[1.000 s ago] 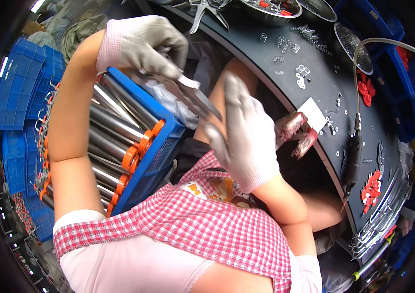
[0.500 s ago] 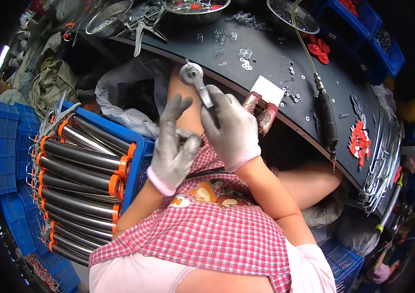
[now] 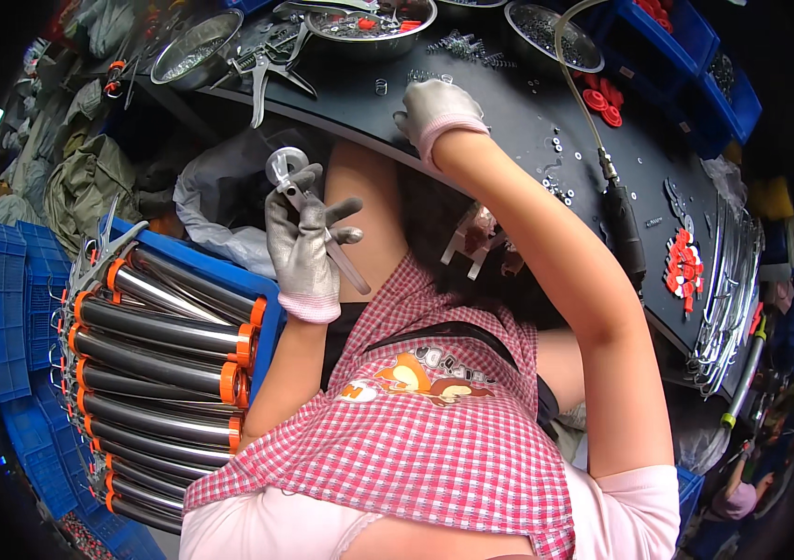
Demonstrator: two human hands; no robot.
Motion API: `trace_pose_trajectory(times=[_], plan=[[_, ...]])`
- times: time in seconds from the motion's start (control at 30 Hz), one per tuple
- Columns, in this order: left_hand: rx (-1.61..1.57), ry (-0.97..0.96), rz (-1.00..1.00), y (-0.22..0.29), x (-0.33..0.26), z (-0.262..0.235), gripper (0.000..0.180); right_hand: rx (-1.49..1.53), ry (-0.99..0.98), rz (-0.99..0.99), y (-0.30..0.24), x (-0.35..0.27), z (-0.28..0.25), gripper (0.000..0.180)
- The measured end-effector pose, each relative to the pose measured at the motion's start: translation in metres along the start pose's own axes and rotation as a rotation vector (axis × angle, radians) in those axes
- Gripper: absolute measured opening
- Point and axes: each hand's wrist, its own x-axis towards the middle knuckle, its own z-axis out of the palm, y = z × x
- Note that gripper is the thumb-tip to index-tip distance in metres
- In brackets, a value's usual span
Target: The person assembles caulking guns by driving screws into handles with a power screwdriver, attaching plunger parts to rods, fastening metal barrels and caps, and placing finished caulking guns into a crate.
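My gloved left hand (image 3: 302, 247) holds a grey metal lever part (image 3: 333, 252) with a round ring-shaped head, upright over my lap. The part runs between its fingers, the ring above them and the narrow handle below. Over the dark table, my gloved right hand (image 3: 441, 110) is reached far forward at a group of small coil springs (image 3: 423, 77). Its fingers curl downward and their tips are hidden, so what they pinch does not show. One loose spring (image 3: 381, 87) stands just left of that hand.
On my left a blue crate (image 3: 271, 317) holds several black tubes with orange ends. Metal bowls (image 3: 369, 37) of small parts line the table's far side. A black power screwdriver (image 3: 623, 229) hangs on a hose at right, near red parts (image 3: 684, 266) and bent wire rods (image 3: 737, 289).
The metal lever part has passed from my right hand to my left. My right hand has moved forward onto the table by the springs. My left hand has shifted slightly left.
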Motion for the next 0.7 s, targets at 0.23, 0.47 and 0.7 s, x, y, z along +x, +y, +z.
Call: trace_pose_trajectory(times=[0.23, 0.47, 0.7], plan=[[0.248, -0.074, -0.089, 0.002, 0.009, 0.017, 0.038, 0.606, 0.237, -0.415, 0.017, -0.041, 0.003, 0.022], [0.447, -0.282, -0.02, 0.002, -0.006, 0.075, 0.026, 1.803, 0.163, 0.015, 0.018, -0.138, -0.011, 0.012], [0.594, -0.439, 0.185, -0.001, -0.013, 0.105, 0.02, 2.022, 0.471, 0.116, 0.032, -0.151, 0.02, 0.011]])
